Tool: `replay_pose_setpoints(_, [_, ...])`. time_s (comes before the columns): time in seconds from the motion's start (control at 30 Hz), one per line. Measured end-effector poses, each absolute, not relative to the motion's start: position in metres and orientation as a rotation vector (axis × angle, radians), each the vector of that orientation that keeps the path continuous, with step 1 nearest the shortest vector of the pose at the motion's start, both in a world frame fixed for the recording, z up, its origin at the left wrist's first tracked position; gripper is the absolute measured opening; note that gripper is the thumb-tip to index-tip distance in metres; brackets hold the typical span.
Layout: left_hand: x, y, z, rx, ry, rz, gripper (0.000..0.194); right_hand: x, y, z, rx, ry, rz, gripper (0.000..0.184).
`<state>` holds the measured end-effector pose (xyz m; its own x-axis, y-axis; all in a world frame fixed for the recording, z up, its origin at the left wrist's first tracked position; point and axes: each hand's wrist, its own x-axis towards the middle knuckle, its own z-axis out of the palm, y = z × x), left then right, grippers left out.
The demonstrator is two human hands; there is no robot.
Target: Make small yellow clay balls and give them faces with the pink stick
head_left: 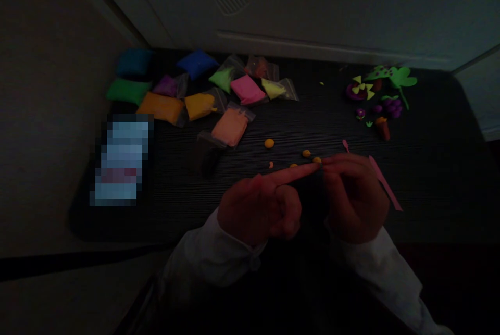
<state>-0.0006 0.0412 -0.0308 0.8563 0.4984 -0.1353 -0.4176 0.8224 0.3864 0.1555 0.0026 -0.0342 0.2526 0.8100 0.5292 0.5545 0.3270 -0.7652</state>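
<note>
My left hand (260, 210) is over the front of the dark table, its index finger stretched out to the right and the other fingers curled. At that fingertip is a small yellow clay ball (317, 160); whether it rests on the finger or lies behind it I cannot tell. My right hand (355, 197) has its fingers pinched together at the same spot, and what is between them is hidden. Close by lie a similar yellow piece (306, 153), a larger plain yellow ball (269, 143) and a small curved orange bit (271, 165). Another yellow piece (294, 166) is partly covered by my left finger.
Bags of coloured clay, among them a peach one (230, 125) and a pink one (248, 89), lie at the back left. A lit phone (123, 160) is at far left. Purple clay shapes (392, 107) stand back right. A pink clay knife (385, 183) lies beside my right hand.
</note>
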Motion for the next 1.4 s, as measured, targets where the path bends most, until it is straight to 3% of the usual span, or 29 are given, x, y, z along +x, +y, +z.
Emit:
replay_pose_setpoints(0.17, [0.000, 0.043, -0.032, 0.396, 0.295, 0.552, 0.063, 0.162, 0.005, -0.034, -1.030, -0.939, 0.905, 0.006])
replay_pose_setpoints(0.3, [0.001, 0.044, -0.034, 0.427, 0.325, 0.563, 0.058, 0.168, 0.007, -0.031, -0.850, -0.782, 1.172, 0.009])
replay_pose_setpoints(0.5, [0.003, 0.044, -0.035, 0.401, 0.283, 0.580, 0.051, 0.172, 0.007, -0.029, -0.837, -0.754, 1.229, 0.021])
replay_pose_setpoints(0.77, [0.003, 0.043, -0.036, 0.445, 0.315, 0.617, 0.049, 0.171, 0.006, -0.030, -0.724, -0.588, 1.360, 0.006])
replay_pose_setpoints(1.1, [0.002, 0.043, -0.037, 0.385, 0.288, 0.630, 0.047, 0.168, 0.004, -0.028, -0.570, -0.484, 1.430, 0.015])
replay_pose_setpoints(1.4, [0.002, 0.042, -0.037, 0.369, 0.278, 0.646, 0.046, 0.168, 0.006, -0.031, -0.516, -0.524, 1.421, 0.006])
